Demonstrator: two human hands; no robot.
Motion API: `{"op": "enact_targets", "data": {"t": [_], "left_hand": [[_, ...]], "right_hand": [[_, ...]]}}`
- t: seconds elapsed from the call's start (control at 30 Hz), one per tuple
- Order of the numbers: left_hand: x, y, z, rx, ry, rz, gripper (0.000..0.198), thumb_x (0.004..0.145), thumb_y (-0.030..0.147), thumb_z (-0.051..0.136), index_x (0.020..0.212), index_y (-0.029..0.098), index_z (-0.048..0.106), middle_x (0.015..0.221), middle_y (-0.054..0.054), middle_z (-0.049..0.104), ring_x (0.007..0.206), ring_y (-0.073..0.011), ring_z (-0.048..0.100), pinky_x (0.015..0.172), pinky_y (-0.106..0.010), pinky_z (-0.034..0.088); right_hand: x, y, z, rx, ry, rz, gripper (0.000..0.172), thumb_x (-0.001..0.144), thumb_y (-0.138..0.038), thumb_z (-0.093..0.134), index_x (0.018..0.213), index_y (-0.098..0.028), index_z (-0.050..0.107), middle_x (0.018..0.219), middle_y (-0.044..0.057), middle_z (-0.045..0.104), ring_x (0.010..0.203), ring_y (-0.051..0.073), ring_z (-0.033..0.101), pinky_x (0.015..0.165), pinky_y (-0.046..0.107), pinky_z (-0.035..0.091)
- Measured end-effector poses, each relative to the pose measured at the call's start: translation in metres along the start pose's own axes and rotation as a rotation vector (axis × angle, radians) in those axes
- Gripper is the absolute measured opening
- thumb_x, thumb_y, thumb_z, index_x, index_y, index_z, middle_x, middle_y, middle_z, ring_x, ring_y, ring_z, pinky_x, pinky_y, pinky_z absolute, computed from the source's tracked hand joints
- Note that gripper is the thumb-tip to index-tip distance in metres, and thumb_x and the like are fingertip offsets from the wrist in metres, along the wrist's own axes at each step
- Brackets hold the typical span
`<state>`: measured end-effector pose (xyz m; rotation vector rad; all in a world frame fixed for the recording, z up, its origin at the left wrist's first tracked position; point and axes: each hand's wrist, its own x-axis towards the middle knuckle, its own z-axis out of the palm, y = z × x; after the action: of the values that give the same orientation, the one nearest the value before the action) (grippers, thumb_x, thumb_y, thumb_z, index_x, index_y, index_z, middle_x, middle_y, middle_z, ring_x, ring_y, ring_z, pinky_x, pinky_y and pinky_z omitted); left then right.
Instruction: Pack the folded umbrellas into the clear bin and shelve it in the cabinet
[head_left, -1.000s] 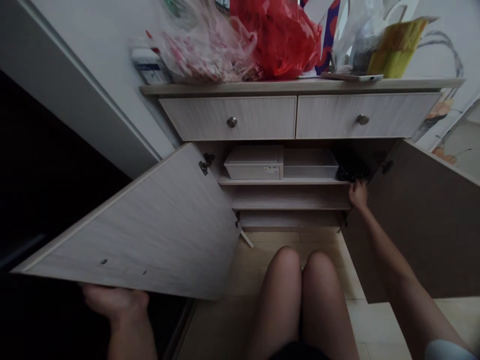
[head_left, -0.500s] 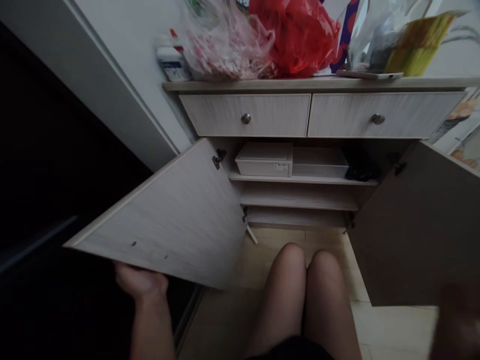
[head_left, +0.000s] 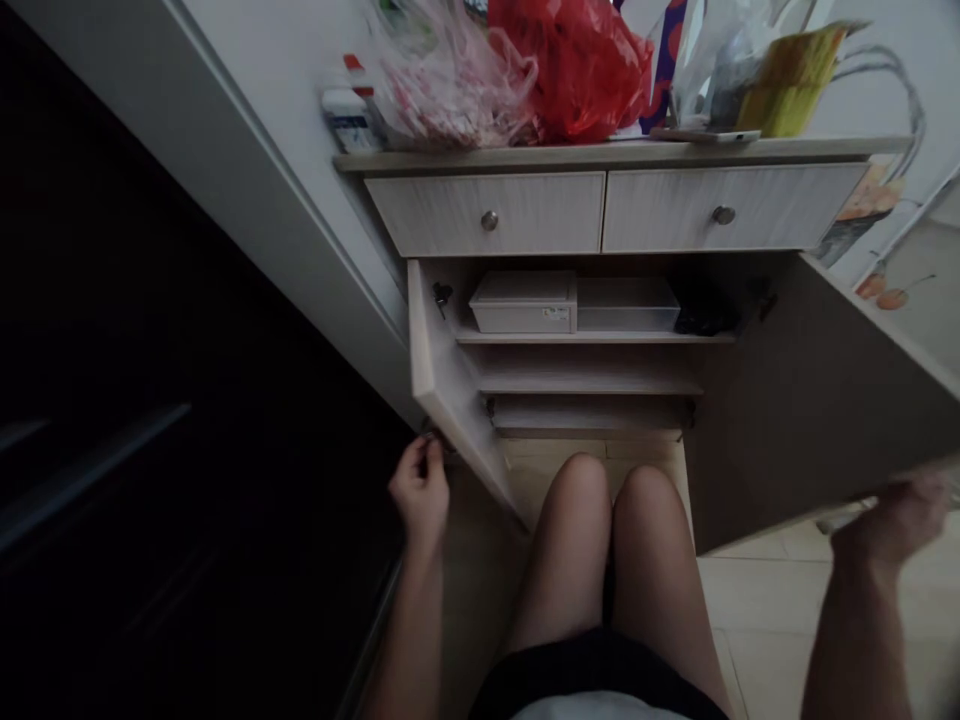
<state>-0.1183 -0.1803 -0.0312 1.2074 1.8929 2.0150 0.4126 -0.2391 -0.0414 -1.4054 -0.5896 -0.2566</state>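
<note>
So I'm facing this low cabinet (head_left: pixel 600 155), with my left hand (head_left: pixel 420 490) curled and its fingertips pinching the bottom corner of the left door (head_left: pixel 450 390). My right hand (head_left: pixel 892 520) is a bit blurry, but it's half-closed and gripping the lower edge of the right door (head_left: pixel 814 400). Both doors are standing open, showing a lidded plastic box (head_left: pixel 523 302) sitting beside a clear bin (head_left: pixel 627 304) on the top shelf (head_left: pixel 592 338).
</note>
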Motion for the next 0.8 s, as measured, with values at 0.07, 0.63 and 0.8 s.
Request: {"op": "enact_targets", "data": {"t": [0.07, 0.63, 0.8], "left_hand": [[-0.007, 0.008, 0.020, -0.034, -0.103, 0.034, 0.045, 0.075, 0.060, 0.064, 0.090, 0.018, 0.070, 0.085, -0.009, 0.074, 0.080, -0.0224, 0.070, 0.075, -0.033, 0.055], [0.001, 0.072, 0.222, 0.195, -0.577, 0.292, 0.013, 0.091, 0.028, 0.065, 0.095, 0.018, 0.073, 0.097, -0.007, 0.074, 0.092, -0.0189, 0.068, 0.086, -0.030, 0.046], [0.008, 0.077, 0.249, 0.296, -0.577, 0.279, 0.018, 0.092, 0.033, 0.063, 0.098, 0.018, 0.073, 0.099, -0.008, 0.073, 0.090, -0.0200, 0.066, 0.082, -0.031, 0.043]], "right_hand": [[-0.030, -0.014, 0.015, 0.058, 0.013, 0.027, 0.040, 0.080, -0.064, 0.056, 0.098, -0.030, 0.065, 0.097, 0.014, 0.066, 0.096, 0.036, 0.065, 0.082, 0.057, 0.050], [-0.106, -0.095, 0.248, 0.082, -0.727, -0.046, 0.046, 0.085, -0.067, 0.051, 0.087, -0.022, 0.058, 0.084, 0.005, 0.069, 0.072, 0.020, 0.065, 0.065, 0.030, 0.044], [-0.108, -0.094, 0.287, 0.081, -0.700, -0.083, 0.050, 0.085, -0.071, 0.044, 0.085, -0.022, 0.055, 0.083, 0.006, 0.068, 0.070, 0.020, 0.063, 0.063, 0.030, 0.041]]}}
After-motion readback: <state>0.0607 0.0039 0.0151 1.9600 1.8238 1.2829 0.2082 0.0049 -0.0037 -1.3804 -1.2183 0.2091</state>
